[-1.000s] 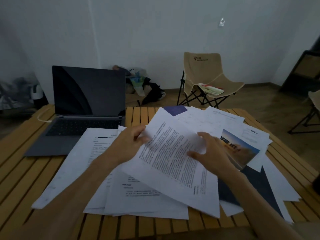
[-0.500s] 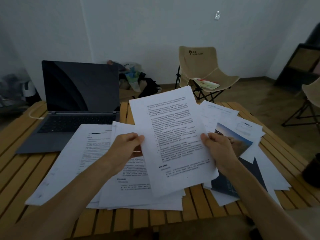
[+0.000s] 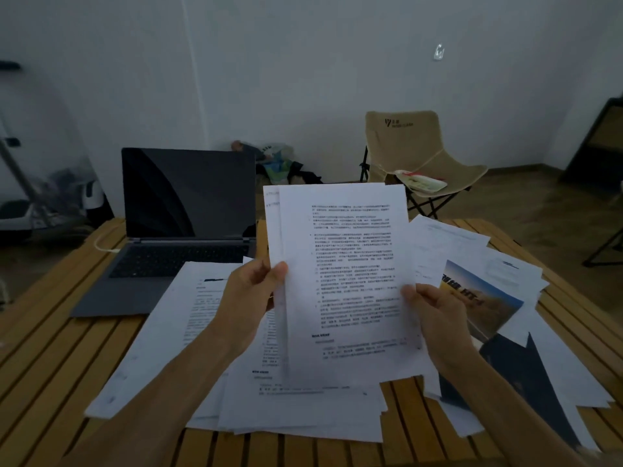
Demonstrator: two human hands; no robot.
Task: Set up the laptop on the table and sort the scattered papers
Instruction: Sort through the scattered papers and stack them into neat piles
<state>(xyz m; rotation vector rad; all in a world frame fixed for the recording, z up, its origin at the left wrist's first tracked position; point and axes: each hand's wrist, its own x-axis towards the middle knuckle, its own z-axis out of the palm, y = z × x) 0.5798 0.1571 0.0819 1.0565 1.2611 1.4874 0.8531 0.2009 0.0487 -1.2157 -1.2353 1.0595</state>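
White walls (image 3: pixel 303 79) close off the back of the room, with a small hook (image 3: pixel 439 52) fixed high on the right. Below them runs a wooden floor (image 3: pixel 526 210), where a beige folding chair (image 3: pixel 404 146) stands beyond the far edge of the tabletop, a flat packet (image 3: pixel 421 181) lying on its seat. A heap of bags and clothes (image 3: pixel 276 163) sits against the wall between the chair and the laptop screen, and dark furniture (image 3: pixel 603 143) stands at the right edge.

Nearer, the slatted wooden tabletop (image 3: pixel 50 338) fills the lower half of the view. On its far left an open laptop (image 3: pixel 182 227) faces the person, its screen dark, with a white cable (image 3: pixel 104 247) lying at its left side. Scattered papers (image 3: pixel 161 332) cover the middle and right of the tabletop, overlapping one another and the laptop's near right corner. Among those on the right lie a colour brochure (image 3: pixel 485 298) and a dark sheet (image 3: pixel 532 375), both partly buried.

Lifted upright above the pile, a held printed sheet (image 3: pixel 350 281) has a second page showing just behind its left edge; it hides part of the chair's legs and the papers behind it. The left hand (image 3: pixel 249 298) pinches its left edge with the thumb in front, and the right hand (image 3: pixel 438 318) grips its right edge the same way.
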